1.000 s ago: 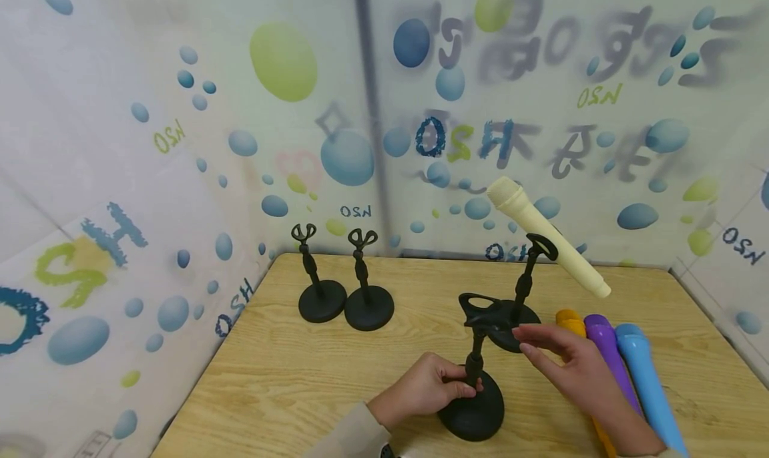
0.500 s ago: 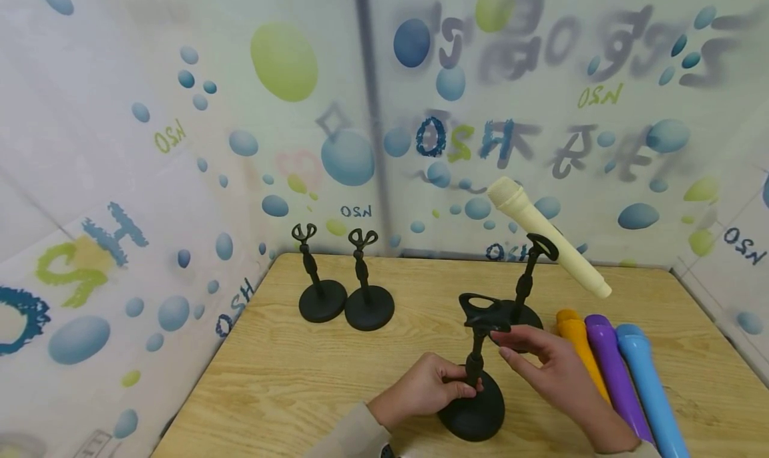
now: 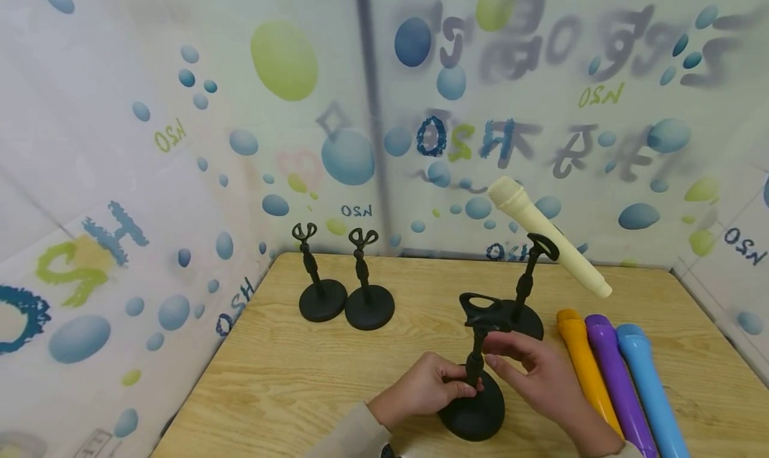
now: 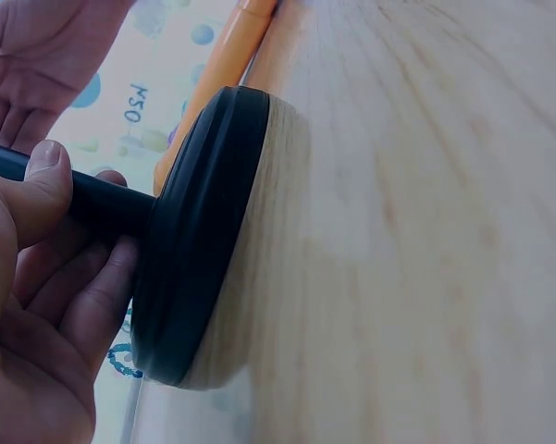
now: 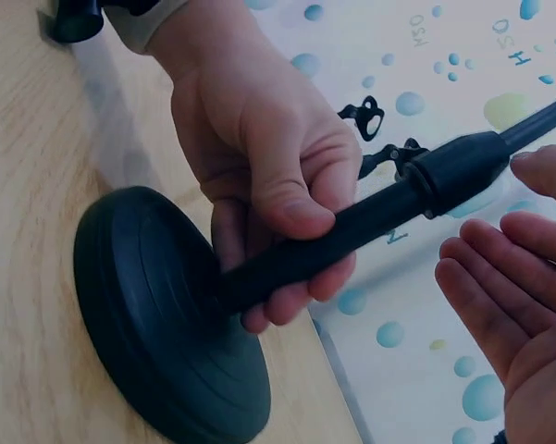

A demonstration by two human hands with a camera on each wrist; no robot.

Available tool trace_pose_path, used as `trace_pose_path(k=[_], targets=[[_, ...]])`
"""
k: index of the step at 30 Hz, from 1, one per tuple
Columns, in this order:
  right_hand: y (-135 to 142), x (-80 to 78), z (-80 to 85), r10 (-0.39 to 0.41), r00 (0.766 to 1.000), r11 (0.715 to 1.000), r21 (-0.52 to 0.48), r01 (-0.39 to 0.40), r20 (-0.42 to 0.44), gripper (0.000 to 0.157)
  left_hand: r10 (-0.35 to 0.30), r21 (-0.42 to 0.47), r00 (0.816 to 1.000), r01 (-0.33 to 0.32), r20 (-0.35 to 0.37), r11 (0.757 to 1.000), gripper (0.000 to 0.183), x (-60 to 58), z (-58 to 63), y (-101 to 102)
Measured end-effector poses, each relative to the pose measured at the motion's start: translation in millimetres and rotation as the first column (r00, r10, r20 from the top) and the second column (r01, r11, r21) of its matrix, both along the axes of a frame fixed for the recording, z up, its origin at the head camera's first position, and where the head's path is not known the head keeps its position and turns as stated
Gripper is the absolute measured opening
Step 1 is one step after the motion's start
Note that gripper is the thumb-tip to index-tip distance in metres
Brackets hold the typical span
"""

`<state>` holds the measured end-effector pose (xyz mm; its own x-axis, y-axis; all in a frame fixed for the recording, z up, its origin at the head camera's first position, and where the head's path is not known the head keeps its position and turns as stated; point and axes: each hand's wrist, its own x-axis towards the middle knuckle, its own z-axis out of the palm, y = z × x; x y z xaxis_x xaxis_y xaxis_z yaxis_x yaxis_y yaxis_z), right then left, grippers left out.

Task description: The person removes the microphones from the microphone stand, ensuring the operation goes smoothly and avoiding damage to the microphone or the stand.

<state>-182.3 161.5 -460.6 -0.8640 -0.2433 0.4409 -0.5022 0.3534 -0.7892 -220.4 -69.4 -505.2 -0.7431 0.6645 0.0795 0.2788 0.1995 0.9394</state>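
Observation:
A black microphone stand [image 3: 472, 404] stands upright near the front of the table, its round base on the wood and a clip on top. My left hand [image 3: 429, 386] grips its lower pole between thumb and fingers, just above the base, as the left wrist view of the pole [image 4: 106, 203] also shows. Beside the upper pole is my right hand [image 3: 535, 374], fingers loosely bent and not closed round it. In the right wrist view the right fingers [image 5: 500, 287] lie apart from the pole; whether the thumb touches it I cannot tell.
Behind stands another microphone stand [image 3: 525, 284] bearing a tilted cream microphone [image 3: 549, 234]. Orange [image 3: 585, 361], purple [image 3: 619, 378] and blue [image 3: 651, 384] microphones lie side by side at the right. Two more stands, one left [image 3: 321, 301] and one beside it [image 3: 368, 308], are at the back left.
My right hand has moved left and slightly down, from near the orange microphone to beside the pole of the front stand. The left hand keeps its grip in place.

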Motion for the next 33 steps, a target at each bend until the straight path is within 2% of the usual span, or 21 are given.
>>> trace_pose_path(k=[3, 5, 8, 10, 17, 25, 33], targets=[[-3, 2.0, 0.4, 0.041, 0.997, 0.999, -0.037, -0.038, 0.066, 0.03, -0.011, -0.007, 1.0, 0.011, -0.007, 1.0, 0.018, -1.1, -0.9, 0], [-6, 2.3, -0.2, 0.086, 0.993, 0.994, -0.081, -0.079, 0.078, 0.03, -0.017, -0.012, 1.0, 0.017, -0.019, 1.0, 0.018, -1.7, -1.5, -1], [-12, 2.4, -2.6, 0.139, 0.989, 0.982, -0.134, -0.133, 0.04, 0.032, -0.019, -0.012, 1.0, 0.019, -0.025, 1.0, 0.016, -2.0, -2.0, -1], [-16, 2.7, -4.5, 0.145, 0.989, 0.978, -0.157, -0.141, 0.016, 0.033, -0.017, -0.01, 1.0, 0.017, -0.023, 1.0, 0.016, -2.0, -2.4, -1], [-28, 4.6, -7.6, 0.067, 0.998, 0.982, -0.18, -0.064, 0.012, 0.029, -0.016, 0.003, 1.0, 0.016, -0.009, 1.0, 0.019, -1.4, -2.7, -2], [-31, 6.1, -6.5, -0.004, 0.999, 0.983, -0.184, 0.012, 0.042, 0.025, -0.028, 0.002, 0.999, 0.028, -0.03, 1.0, 0.018, -2.9, -3.3, -1], [-31, 7.4, -1.7, -0.009, 0.999, 0.988, -0.153, 0.013, 0.032, 0.023, -0.031, -0.022, 0.999, 0.03, -0.023, 0.999, 0.02, -3.1, -2.1, -1]])
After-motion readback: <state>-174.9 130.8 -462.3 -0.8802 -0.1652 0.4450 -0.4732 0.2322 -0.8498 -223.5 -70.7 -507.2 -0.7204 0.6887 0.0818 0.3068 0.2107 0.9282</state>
